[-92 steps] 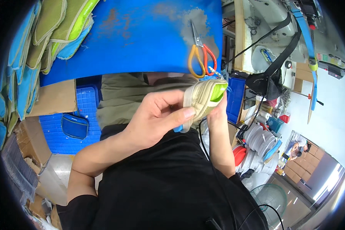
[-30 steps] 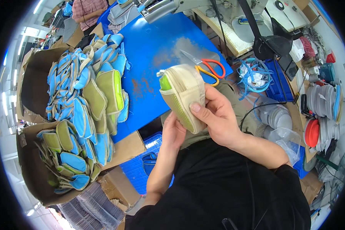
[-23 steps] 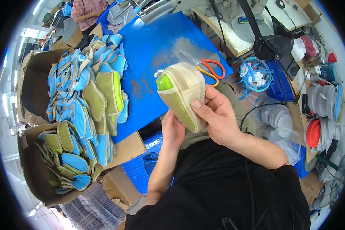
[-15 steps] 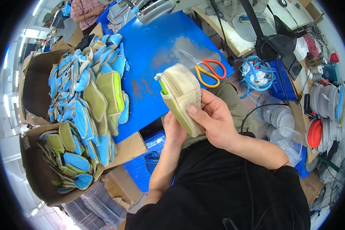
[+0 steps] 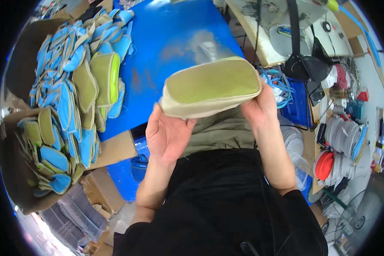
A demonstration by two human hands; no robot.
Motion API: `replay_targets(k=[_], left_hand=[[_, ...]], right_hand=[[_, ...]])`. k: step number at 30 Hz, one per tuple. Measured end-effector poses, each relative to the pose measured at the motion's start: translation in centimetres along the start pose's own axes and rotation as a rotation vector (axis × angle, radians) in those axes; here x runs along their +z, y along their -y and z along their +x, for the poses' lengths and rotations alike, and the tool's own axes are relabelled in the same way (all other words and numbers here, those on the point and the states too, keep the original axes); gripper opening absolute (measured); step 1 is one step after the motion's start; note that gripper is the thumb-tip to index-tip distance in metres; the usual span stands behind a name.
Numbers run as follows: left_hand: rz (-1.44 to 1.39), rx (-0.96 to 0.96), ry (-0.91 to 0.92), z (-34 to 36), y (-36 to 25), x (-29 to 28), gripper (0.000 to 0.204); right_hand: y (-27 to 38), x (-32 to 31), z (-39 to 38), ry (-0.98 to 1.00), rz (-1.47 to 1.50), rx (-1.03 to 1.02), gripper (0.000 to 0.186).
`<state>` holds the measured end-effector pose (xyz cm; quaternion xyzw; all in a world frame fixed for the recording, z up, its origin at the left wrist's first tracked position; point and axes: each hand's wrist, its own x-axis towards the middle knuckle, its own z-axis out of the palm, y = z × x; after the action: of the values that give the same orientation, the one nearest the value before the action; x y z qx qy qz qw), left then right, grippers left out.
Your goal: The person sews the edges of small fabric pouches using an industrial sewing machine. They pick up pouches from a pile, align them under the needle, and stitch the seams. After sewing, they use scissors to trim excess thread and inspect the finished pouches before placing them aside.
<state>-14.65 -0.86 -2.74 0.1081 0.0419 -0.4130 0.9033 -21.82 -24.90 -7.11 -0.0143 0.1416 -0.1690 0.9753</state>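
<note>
A cream and olive-mesh pouch (image 5: 211, 83) lies crosswise above my lap, its mesh panel facing up. My left hand (image 5: 166, 134) is under its left end, fingers curled up against it. My right hand (image 5: 262, 106) grips the right end, fingertips partly hidden by the pouch. Just beyond the pouch, a blurred pale metal shape (image 5: 208, 50), seemingly scissor blades, rests on the blue table mat (image 5: 166, 25); the rest of it is hidden behind the pouch.
Piles of blue and green fabric pieces (image 5: 85, 89) and a cardboard box (image 5: 15, 166) stand on the left. At the right are a white worktable (image 5: 264, 51), hanging black straps (image 5: 298, 64), blue tape coils (image 5: 277, 83), reels (image 5: 339, 141) and a fan (image 5: 358, 217).
The pouch has turned from upright with its zipper showing to crosswise with mesh up. My hands have spread to its two ends, and the view has shifted.
</note>
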Motion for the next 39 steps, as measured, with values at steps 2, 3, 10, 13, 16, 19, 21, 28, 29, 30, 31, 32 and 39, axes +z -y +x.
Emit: replay_targets(k=[2, 3, 10, 13, 16, 19, 21, 28, 29, 30, 31, 32, 39], left_hand=[[0.048, 0.037, -0.018, 0.1, 0.1, 0.3, 0.048], [0.096, 0.061, -0.036, 0.2, 0.1, 0.4, 0.048], [0.128, 0.073, -0.025, -0.2, 0.2, 0.8, 0.047], [0.014, 0.044, 0.006, -0.5, 0.3, 0.2, 0.045], [0.069, 0.076, 0.049, -0.6, 0.1, 0.2, 0.044], [0.153, 0.122, 0.072, -0.7, -0.2, 0.1, 0.043], [0.245, 0.147, 0.096, -0.8, -0.2, 0.1, 0.043], [0.278, 0.166, 0.075, -0.7, 0.0, 0.9, 0.047], [0.319, 0.204, 0.06, -0.7, 0.3, 0.9, 0.05], [0.363, 0.236, 0.044, -0.7, 0.6, 0.8, 0.053], [0.407, 0.264, 0.029, -0.7, 0.9, 0.7, 0.056], [0.412, 0.264, 0.024, -0.6, 0.8, 0.6, 0.058], [0.586, 0.277, 0.01, -0.4, -1.0, -0.3, 0.072]], right_hand=[[0.1, 0.0, -0.1, 0.25, 0.048, 0.122, 0.041], [-0.2, 0.3, -0.3, 0.253, 0.058, 0.139, 0.043], [-1.1, 1.8, -1.5, -0.161, -0.046, 0.015, 0.028], [-0.8, 1.9, -1.0, -0.128, -0.053, 0.025, 0.028], [-0.2, -0.1, 0.0, -0.121, -0.018, 0.052, 0.03], [-0.6, 0.0, 0.0, -0.181, -0.075, 0.028, 0.032], [-0.7, -0.1, 0.0, -0.151, -0.098, 0.044, 0.032], [-1.1, -0.5, -0.2, -0.088, -0.194, 0.065, 0.033], [-1.4, 0.0, -0.3, -0.085, -0.219, 0.039, 0.033], [-1.8, 0.5, -0.4, -0.084, -0.241, 0.009, 0.032], [-2.2, 1.0, -0.5, -0.087, -0.262, -0.024, 0.032], [-2.4, 1.6, -0.6, -0.12, -0.268, -0.044, 0.032], [-3.0, 3.6, -1.2, -0.181, -0.268, -0.111, 0.035]])
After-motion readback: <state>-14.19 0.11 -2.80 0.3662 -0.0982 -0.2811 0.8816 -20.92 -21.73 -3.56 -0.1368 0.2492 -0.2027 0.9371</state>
